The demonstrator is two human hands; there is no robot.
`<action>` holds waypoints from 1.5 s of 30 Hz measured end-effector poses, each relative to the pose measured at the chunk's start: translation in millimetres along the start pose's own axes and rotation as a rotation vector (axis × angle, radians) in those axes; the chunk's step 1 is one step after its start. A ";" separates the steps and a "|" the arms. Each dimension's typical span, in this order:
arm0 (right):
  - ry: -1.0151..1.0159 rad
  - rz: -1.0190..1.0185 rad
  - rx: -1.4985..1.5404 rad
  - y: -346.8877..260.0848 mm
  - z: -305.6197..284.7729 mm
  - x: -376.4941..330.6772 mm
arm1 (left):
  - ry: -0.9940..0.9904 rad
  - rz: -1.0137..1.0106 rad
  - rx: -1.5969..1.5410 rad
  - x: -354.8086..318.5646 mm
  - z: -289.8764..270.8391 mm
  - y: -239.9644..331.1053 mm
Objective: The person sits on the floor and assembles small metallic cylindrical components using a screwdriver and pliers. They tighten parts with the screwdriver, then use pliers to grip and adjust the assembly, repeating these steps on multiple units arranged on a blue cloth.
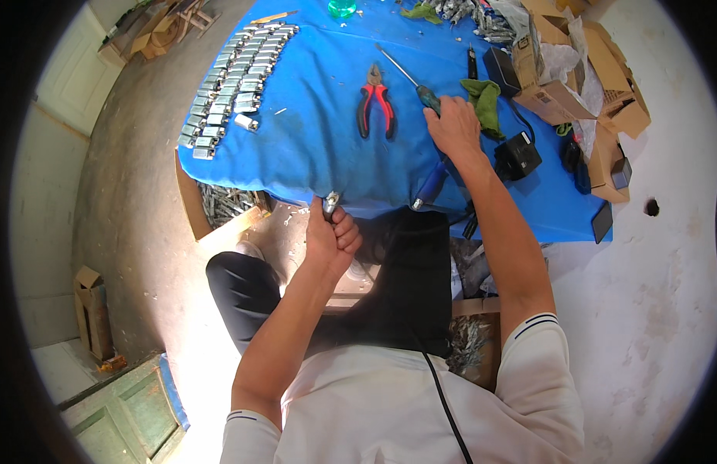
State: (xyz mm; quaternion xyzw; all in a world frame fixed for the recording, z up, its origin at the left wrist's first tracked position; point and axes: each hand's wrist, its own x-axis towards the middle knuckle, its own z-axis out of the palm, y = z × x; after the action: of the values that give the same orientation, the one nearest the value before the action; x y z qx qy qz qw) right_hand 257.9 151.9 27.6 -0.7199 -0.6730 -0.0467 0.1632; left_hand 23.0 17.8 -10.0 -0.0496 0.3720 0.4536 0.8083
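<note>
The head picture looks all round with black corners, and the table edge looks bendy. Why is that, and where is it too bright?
In the head view, the fisheye lens makes a round picture with a black rim, so the blue table edge curves. Sunlight washes out the floor by the white shirt. The left hand and right hand look sharp, not blurred.

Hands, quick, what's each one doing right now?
Left hand: closed around a small metal part at the table edge.
Right hand: closed on the screwdriver on the blue cloth.
</note>
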 end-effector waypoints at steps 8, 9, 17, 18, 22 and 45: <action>0.035 0.032 0.071 -2.5 -8.4 -0.3 | -0.025 0.009 0.000 1.0 -2.9 1.9; 0.035 0.027 0.110 -3.8 -12.2 -2.9 | -0.032 0.007 -0.005 1.3 -3.8 1.8; -0.011 0.002 0.143 -6.6 -19.7 -19.3 | -0.129 -0.009 -0.048 2.3 -6.5 -1.1; -0.006 -0.003 0.136 -6.6 -19.9 -21.4 | -0.165 -0.017 -0.063 1.4 -7.0 -1.4; 0.278 -0.156 0.025 -5.0 -16.7 -29.9 | -0.220 -0.056 -0.067 -4.7 -7.0 -2.5; -0.598 -0.094 1.287 -88.2 -40.3 -180.0 | -0.277 -0.244 0.077 -51.6 -20.5 -24.6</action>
State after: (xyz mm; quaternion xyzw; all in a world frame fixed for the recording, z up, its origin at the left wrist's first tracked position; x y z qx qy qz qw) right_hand 161.1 -28.2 29.1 -0.4327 -0.6134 0.5526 0.3620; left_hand 14.4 -41.0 2.3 -0.0006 0.2656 0.3402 0.9021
